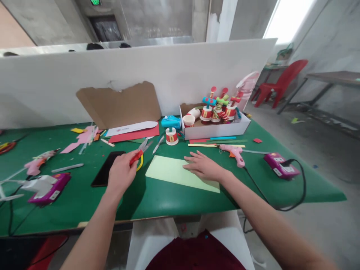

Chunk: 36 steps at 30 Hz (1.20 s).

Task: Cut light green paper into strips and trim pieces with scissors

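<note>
My left hand (123, 170) is closed round the red handle of a pair of scissors (144, 145), whose blades point away from me. Beneath that hand and a little to its left lies a black phone (102, 173). A pale green sheet of paper (165, 170) lies flat on the table in front of me. Fingers stretched out, my right hand (203, 166) rests on the sheet's right part. Just beyond the paper stand a craft-knife-like pen (158, 144) and a paper-cup figure (171, 135) with a blue top.
A white box (216, 130) holds several cup figures. Pink glue guns (236, 154) (38, 165) lie at both sides, with purple power strips (281, 165) and cables. Paper scraps (84, 137) and a cardboard flap (120, 107) are at the back left, before a white partition (174, 75).
</note>
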{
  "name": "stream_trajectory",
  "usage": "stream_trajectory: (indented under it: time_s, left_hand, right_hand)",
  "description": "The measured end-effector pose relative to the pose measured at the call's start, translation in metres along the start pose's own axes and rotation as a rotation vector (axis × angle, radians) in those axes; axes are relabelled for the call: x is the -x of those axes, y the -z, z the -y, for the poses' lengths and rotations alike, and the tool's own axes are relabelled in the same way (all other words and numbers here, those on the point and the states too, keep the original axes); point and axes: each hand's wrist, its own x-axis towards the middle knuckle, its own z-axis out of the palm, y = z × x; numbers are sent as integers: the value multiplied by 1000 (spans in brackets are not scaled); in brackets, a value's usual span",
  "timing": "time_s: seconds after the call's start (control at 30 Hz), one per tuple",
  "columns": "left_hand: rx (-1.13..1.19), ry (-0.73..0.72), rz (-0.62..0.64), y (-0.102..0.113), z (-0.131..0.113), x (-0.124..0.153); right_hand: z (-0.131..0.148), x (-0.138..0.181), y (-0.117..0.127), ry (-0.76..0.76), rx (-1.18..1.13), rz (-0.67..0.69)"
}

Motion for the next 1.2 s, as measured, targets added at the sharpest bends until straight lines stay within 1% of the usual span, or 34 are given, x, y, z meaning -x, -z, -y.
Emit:
stream_trajectory:
  time_s: [0.1, 0.2, 0.27, 0.37, 0.47, 0.57, 0.63, 0.67, 0.73, 0.8, 0.83, 0.9, 1.03, 1.1, 1.2]
  left_hand:
    - [-136, 100, 50, -7, 11, -34]
    - [-196, 126, 78, -22, 12, -61]
    - [-208, 124, 78, -34, 11, -75]
    - [-228, 137, 82, -50, 12, -89]
    - [-238, 157, 85, -57, 15, -98]
    - [-222, 143, 96, -55, 16, -99]
    - [-180, 62, 146, -52, 12, -96]
    - [-147, -3, 194, -52, 9, -93]
    - [-63, -165, 327, -53, -1, -86]
    - [18, -316, 466, -56, -12, -78]
    - [43, -364, 522, -57, -18, -75]
    - [49, -383, 596, -57, -26, -72]
    - [30, -328, 674, -55, -30, -71]
    - [43, -332, 687, -55, -28, -71]
    - [138, -395, 649, -57, -25, -70]
  right_hand:
    - [14, -34, 4, -24, -8, -98]
    - [21, -55, 0, -93, -28, -264]
    - [20, -58, -6, -116, -46, -330]
    - [12, -52, -14, -100, -83, -343]
    - [6, -46, -15, -120, -107, -361]
    - [3, -45, -13, -154, -107, -342]
    - [0, -45, -10, -189, -112, -328]
    - [-1, -44, -9, -213, -116, -326]
    - [-4, -43, -7, -261, -129, -318]
    - [-6, -40, -5, -274, -154, -281]
    - [-5, -39, -4, -264, -168, -248]
    - [-4, -38, -4, -233, -183, -176]
    - [3, -39, -6, -227, -150, -102]
    - [5, -40, -7, -234, -126, -85]
    - [6, -40, -6, -253, -108, -72]
